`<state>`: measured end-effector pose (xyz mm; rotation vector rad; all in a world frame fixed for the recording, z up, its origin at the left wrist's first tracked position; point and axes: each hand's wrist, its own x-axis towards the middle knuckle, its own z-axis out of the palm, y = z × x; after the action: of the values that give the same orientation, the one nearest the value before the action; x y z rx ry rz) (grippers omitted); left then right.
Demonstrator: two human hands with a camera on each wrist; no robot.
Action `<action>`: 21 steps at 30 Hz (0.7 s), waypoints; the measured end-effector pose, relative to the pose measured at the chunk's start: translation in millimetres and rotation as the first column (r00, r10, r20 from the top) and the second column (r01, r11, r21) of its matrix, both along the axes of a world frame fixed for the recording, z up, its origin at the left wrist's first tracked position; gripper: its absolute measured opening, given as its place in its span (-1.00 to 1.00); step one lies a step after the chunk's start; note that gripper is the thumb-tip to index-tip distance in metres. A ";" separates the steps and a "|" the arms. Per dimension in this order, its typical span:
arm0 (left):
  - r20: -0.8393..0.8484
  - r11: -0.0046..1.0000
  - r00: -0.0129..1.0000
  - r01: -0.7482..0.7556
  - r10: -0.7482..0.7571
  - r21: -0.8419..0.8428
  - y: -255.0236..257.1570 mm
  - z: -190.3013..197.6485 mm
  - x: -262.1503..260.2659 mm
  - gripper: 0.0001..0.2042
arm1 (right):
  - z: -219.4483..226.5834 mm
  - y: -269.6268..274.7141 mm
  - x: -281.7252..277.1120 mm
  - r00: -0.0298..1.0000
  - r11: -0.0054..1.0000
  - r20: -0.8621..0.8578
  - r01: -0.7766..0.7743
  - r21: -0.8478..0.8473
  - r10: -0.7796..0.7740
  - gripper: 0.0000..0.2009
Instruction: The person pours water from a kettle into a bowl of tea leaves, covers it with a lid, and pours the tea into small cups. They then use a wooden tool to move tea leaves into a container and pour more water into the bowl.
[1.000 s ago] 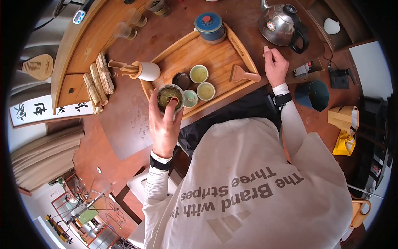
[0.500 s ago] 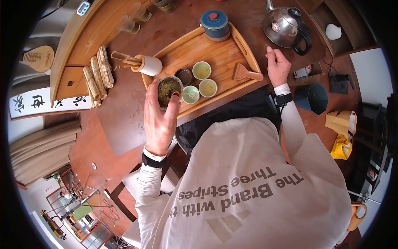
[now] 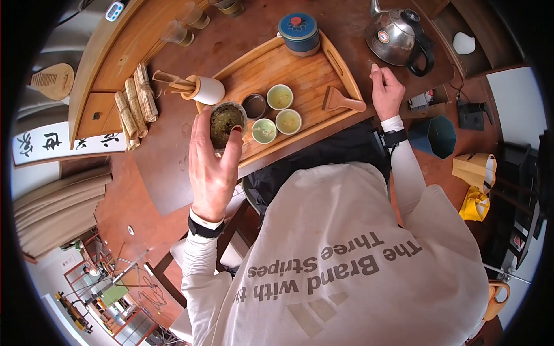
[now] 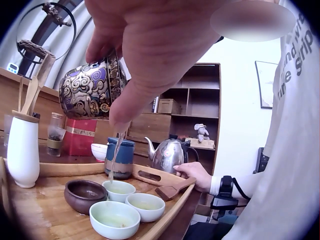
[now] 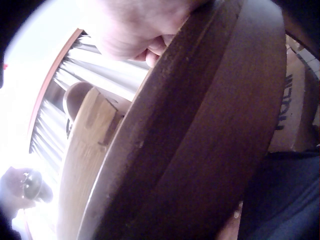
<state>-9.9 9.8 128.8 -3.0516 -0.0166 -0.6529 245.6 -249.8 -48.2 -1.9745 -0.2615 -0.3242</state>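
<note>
My left hand [image 3: 213, 167] grips a patterned tea bowl [image 4: 92, 90] full of wet tea leaves [image 3: 226, 126], over the near left edge of a wooden tray [image 3: 306, 72]. In the left wrist view the bowl tilts, and a thin stream of liquid [image 4: 116, 156] runs down to a small cup [image 4: 120, 189]. Several pale cups, among them one cup [image 3: 264, 131] nearest the bowl, hold light yellow-green tea beside a dark brown cup [image 3: 254, 106]. My right hand [image 3: 388, 95] rests at the table edge, fingers loosely curled, holding nothing, near a wooden tea brush [image 3: 343, 101].
A blue lidded jar [image 3: 299, 34] stands at the tray's far corner, with a steel kettle [image 3: 392, 37] to its right. A white holder [image 3: 209, 91] with wooden tools stands at the tray's left edge, near bamboo rolls [image 3: 135, 106]. A dark bin [image 3: 434, 137] is at right.
My left hand has moved left with the tea bowl, away from the small cups, and turned it so the leaves show more fully. My right hand has stayed at the table edge.
</note>
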 end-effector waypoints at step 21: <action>-0.138 0.999 0.990 0.039 -0.042 -0.021 -4.0 -6.0 3.9 -0.70 | 0.3 1.0 -1.3 1.000 1.000 0.008 -0.001 0.018 0.001 -0.68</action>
<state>-6.0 5.8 122.8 -3.1149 0.0415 -0.4436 244.2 -248.8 -47.9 -1.9558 -0.2639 -0.3334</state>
